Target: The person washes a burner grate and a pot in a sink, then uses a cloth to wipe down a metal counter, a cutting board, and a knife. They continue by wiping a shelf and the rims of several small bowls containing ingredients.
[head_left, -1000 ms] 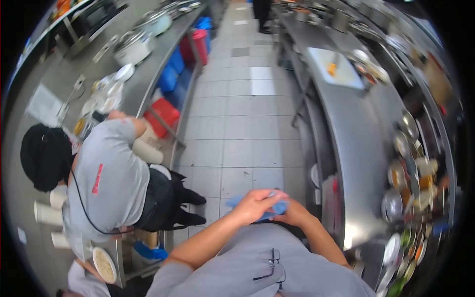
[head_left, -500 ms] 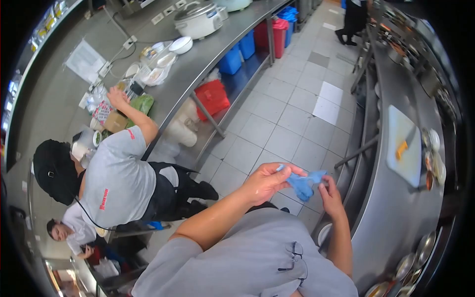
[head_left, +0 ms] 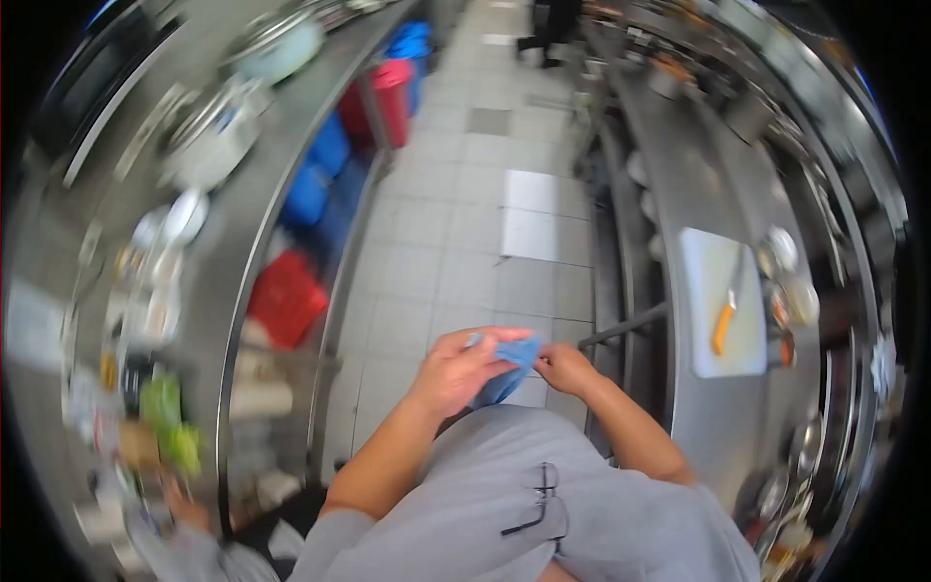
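Observation:
A crumpled, thin blue disposable glove [head_left: 506,373] hangs in front of my waist, over the tiled floor. My left hand [head_left: 454,373] is closed on it, fingers pointing right, with part of the glove hidden behind them. At the glove's right edge, my right hand [head_left: 567,371] is closed in a pinch. The right fingertips are slightly smeared by motion. A pair of eyeglasses [head_left: 545,504] hangs from the front of my grey shirt.
On the right steel counter [head_left: 708,417] lies a white cutting board [head_left: 703,310] with an orange-handled knife [head_left: 723,325]. Small bowls [head_left: 779,252] stand beside it. Along the left counter are a rice cooker [head_left: 215,145] and green vegetables [head_left: 167,417]. A co-worker's arm [head_left: 186,506] shows at lower left.
My view has swung right, so the co-worker and left counter shift toward the lower left. My hands have come closer together, and the glove now hangs lower behind my left fingers.

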The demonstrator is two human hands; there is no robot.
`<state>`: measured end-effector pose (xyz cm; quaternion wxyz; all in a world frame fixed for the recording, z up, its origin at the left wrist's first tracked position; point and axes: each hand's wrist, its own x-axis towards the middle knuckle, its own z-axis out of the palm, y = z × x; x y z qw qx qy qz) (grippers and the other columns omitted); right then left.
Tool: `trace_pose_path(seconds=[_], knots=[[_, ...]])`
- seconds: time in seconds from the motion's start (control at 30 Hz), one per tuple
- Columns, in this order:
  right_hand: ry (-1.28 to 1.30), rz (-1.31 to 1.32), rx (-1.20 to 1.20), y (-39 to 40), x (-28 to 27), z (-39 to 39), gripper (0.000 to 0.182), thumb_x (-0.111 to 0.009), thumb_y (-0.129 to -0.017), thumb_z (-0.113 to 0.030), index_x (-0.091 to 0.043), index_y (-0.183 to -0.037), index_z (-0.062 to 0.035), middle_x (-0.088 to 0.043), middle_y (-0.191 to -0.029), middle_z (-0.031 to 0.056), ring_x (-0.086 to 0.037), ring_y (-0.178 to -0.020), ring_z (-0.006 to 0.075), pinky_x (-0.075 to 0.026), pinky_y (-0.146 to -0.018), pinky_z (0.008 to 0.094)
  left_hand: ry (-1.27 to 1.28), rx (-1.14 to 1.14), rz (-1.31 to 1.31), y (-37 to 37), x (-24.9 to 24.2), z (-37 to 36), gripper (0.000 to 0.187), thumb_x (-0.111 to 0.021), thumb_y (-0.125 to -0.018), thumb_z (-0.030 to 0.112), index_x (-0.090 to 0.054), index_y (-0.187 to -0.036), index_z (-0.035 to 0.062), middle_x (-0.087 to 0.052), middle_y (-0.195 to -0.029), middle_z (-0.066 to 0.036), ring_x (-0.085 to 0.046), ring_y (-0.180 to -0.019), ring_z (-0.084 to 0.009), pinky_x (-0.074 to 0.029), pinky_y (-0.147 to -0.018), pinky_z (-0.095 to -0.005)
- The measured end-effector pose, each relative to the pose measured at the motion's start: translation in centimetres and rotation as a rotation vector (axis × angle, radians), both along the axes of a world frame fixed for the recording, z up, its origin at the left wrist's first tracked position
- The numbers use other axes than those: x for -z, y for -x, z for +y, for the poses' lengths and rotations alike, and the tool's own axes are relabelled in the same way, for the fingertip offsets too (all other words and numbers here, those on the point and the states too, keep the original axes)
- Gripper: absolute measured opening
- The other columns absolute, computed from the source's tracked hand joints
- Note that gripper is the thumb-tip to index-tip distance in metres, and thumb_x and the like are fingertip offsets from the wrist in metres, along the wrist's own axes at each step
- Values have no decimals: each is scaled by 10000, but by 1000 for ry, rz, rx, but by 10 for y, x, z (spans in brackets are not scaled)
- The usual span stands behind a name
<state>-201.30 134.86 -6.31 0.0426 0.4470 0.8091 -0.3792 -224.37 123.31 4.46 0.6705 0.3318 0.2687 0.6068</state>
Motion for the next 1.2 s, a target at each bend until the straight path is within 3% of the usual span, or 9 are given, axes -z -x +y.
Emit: trace_pose_path(seconds=[0.33,0.47,0.6,0.73,0.93,1.03,1.1,1.17,1.2], knots=[[-620,129,593,-82,-4,158,298,-735,-922,-295,-758,-1120,-72,-737,-1123,156,-685,-1090,353,-540,-959,464,265,261,142,12,9,256,378,-570,-1096,300,-693,-1269,-13,-682,-1319,-136,-629,-1187,-218,-489,-1062,-420],[-958,-247,1163,-197,22,174,607,-799,-874,-295,-608,-1395,-47,-522,-1468,296,-484,-1356,471,-391,-1148,541,345,222,172,-7,29,365,388,-571,-1093,341,-665,-1265,6,-673,-1304,-136,-626,-1190,-237,-465,-1080,-439],[-808,-787,1509,-287,50,191,877,-718,-937,-430,-321,-1601,-16,-385,-1587,295,-378,-1442,474,-284,-1214,550,482,177,183,-39,24,481,349,-538,-1102,362,-630,-1269,70,-669,-1310,-99,-598,-1263,-238,-422,-1110,-427],[-462,-609,1666,-317,68,227,832,-656,-978,-450,-333,-1578,26,-386,-1587,279,-371,-1446,462,-290,-1202,565,285,378,99,-88,-37,601,358,-542,-1095,376,-632,-1267,75,-668,-1311,-130,-637,-1228,-270,-501,-1069,-435],[-801,-787,1674,-316,89,247,633,-624,-1005,-284,-429,-1504,55,-491,-1494,279,-442,-1383,457,-317,-1183,547,-265,560,-415,-173,-170,720,364,-474,-1119,355,-659,-1261,74,-674,-1305,-176,-665,-1188,-301,-560,-1042,-499],[-844,-710,1722,-310,70,263,561,-609,-1004,-252,-493,-1453,64,-521,-1474,263,-452,-1369,449,-336,-1175,542,-537,618,-369,-198,-162,788,295,-508,-1112,279,-679,-1221,65,-697,-1211,-157,-682,-1079,-269,-583,-942,-426],[-837,-728,1748,-312,69,269,543,-615,-994,-231,-509,-1444,53,-528,-1472,252,-465,-1360,443,-344,-1173,535,-603,689,466,-206,-116,851,218,-591,-1057,204,-692,-1191,65,-687,-1117,-133,-664,-1034,-252,-559,-873,-399],[-826,-750,1778,-307,68,274,526,-622,-984,-209,-524,-1435,42,-536,-1471,241,-477,-1350,438,-352,-1172,527,-403,580,845,-294,-70,858,272,-697,-955,178,-697,-1201,62,-681,-1110,-159,-659,-1064,-280,-538,-861,-417],[-800,-716,1819,-306,65,279,512,-644,-967,-197,-548,-1419,23,-553,-1455,228,-490,-1337,430,-365,-1162,521,-807,472,1227,-326,-39,871,405,-775,-890,244,-684,-1243,67,-638,-1246,-204,-614,-1150,-332,-515,-941,-466]])
